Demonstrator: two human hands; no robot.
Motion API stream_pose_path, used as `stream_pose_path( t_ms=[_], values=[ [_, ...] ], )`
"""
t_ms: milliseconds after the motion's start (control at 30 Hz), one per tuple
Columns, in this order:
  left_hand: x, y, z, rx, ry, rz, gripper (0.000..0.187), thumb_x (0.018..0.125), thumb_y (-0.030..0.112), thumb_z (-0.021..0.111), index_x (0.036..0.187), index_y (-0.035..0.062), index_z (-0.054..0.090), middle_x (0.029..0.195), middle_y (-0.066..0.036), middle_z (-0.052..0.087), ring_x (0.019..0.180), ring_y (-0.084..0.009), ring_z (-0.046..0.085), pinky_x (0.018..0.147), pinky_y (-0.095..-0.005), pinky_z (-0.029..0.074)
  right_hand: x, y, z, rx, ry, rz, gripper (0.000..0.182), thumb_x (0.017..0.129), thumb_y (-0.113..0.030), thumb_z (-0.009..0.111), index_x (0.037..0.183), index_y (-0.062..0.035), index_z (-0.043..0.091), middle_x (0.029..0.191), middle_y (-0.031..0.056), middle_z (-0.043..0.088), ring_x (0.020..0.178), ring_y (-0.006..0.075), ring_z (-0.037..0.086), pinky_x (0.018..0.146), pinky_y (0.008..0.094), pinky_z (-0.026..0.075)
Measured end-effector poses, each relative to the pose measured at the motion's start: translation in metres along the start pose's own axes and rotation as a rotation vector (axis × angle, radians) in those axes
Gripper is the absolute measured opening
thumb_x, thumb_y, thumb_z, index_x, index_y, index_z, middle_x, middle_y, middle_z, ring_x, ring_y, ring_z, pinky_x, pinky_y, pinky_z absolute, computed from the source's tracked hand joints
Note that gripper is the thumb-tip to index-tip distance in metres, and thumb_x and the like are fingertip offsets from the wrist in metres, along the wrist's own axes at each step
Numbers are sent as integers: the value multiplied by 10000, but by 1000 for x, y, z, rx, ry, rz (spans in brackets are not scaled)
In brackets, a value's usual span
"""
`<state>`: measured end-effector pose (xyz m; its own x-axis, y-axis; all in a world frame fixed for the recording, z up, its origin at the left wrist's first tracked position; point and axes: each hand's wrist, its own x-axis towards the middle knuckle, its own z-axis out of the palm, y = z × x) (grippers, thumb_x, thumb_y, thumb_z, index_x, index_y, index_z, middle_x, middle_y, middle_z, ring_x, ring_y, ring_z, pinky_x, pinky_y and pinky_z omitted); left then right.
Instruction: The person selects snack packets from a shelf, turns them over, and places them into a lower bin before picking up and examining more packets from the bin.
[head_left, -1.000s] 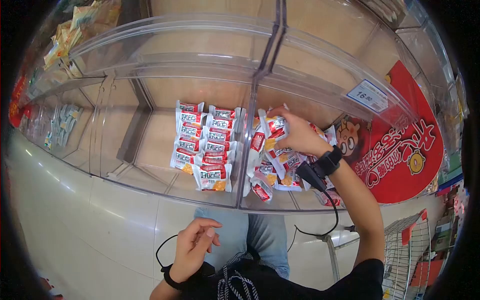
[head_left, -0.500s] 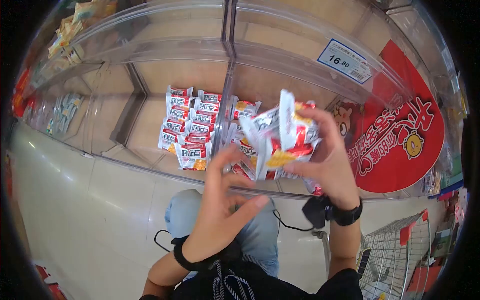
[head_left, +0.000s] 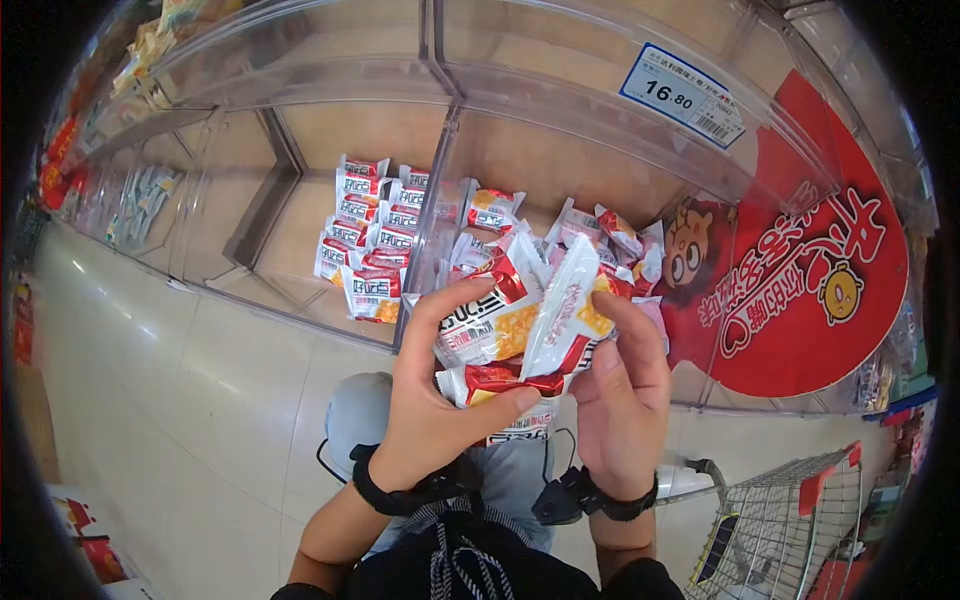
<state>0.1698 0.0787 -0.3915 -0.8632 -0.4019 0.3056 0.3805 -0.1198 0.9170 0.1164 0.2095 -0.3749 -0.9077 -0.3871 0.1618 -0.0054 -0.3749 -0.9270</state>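
Note:
Several red-and-white snack packets are bunched between my two hands, above my lap and in front of the bin. My left hand is closed round the bunch from the left, its thumb across the lower red packet. From the right, my right hand grips a packet whose white back seam faces up. Parts of the lower packets are hidden by the upper ones. Just behind, more loose packets lie in the right compartment. Stacked packets stand in two columns left of the clear divider.
A price tag reading 16.80 hangs on the clear shelf front. At right stands a round red sign with a cartoon figure. A wire shopping cart is at lower right, on a tiled floor.
My right hand has come down and toward me with its packets. My left hand, spread apart from them before, has risen and closed on the bunch. Loose packets behind are now uncovered.

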Motion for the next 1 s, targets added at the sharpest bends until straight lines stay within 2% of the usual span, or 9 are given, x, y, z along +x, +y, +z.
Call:
stream_pose_path(
  t_ms=[133, 333, 400, 500, 567, 633, 867, 933, 1000],
  values=[
    [1, -3, 3, -12, 28, 12, 687, 568, 32, 737, 1160, 20, 390, 1139, -93, 405, 1049, -165, 430, 901, -298, 354, -1, 7, 8, 155, 114, -61, 364, 853, -124, 464, 1200, -30, 401, 1156, 58, 449, 965, 95, 461, 741, 217, 402],
    [8, -8, 12, -259, 266, 1, 679, 625, -14, 649, 1210, 40, 310, 1143, -105, 393, 1019, -183, 452, 862, -304, 397, 7, 11, 11, 291, 291, -147, 433, 853, -46, 415, 1272, -40, 311, 1269, 92, 360, 1073, 153, 428, 855, 279, 378],
    [14, -3, 14, -279, 307, 23, 686, 626, -22, 645, 1216, 48, 301, 1144, -109, 389, 1015, -185, 455, 857, -309, 401, 11, 13, 7, -11, 365, -296, 523, 824, -3, 407, 1309, -50, 216, 1300, 96, 313, 1150, 214, 368, 938, 350, 322],
    [22, 0, 20, -299, 380, 61, 694, 640, -42, 633, 1230, 67, 282, 1145, -115, 384, 1017, -185, 452, 853, -312, 404, 15, 9, 1, -95, 268, -387, 684, 765, 26, 501, 1330, -19, 117, 1314, 127, 279, 1161, 220, 343, 962, 337, 266],
    [23, -3, 24, -294, 439, 54, 689, 647, -50, 630, 1230, 69, 283, 1147, -112, 387, 1029, -181, 440, 858, -306, 396, 12, 6, 2, 79, 227, -279, 756, 712, 46, 549, 1324, -19, 109, 1295, 144, 289, 1158, 230, 344, 958, 340, 281],
    [24, -8, 27, -326, 446, 33, 676, 663, -50, 628, 1232, 75, 286, 1155, -105, 387, 1039, -173, 427, 870, -299, 383, 10, 8, 2, 189, 255, -242, 718, 677, 57, 576, 1285, -12, 199, 1240, 151, 336, 1135, 231, 366, 950, 345, 299],
    [23, -10, 26, -391, 503, 7, 553, 771, 12, 546, 1247, 103, 279, 1170, -98, 380, 1035, -163, 428, 879, -299, 374, -7, 15, 8, 405, 255, 49, 599, 661, 71, 581, 1184, -32, 307, 1126, 107, 405, 1060, 201, 418, 895, 337, 356],
    [23, -16, 31, -265, 568, 70, 432, 879, 213, 383, 1270, 109, 232, 1187, -122, 382, 1063, -217, 449, 880, -332, 390, -14, 18, 12, 444, 236, 116, 559, 666, 83, 574, 1151, -35, 321, 1107, 103, 416, 1047, 195, 427, 887, 332, 361],
    [19, -22, 29, -160, 563, 97, 427, 889, 259, 338, 1271, 105, 226, 1198, -129, 365, 1071, -228, 444, 888, -341, 384, -16, 19, 16, 483, 219, 179, 520, 672, 94, 567, 1117, -39, 334, 1089, 99, 428, 1035, 188, 435, 878, 327, 367]
  ],
)
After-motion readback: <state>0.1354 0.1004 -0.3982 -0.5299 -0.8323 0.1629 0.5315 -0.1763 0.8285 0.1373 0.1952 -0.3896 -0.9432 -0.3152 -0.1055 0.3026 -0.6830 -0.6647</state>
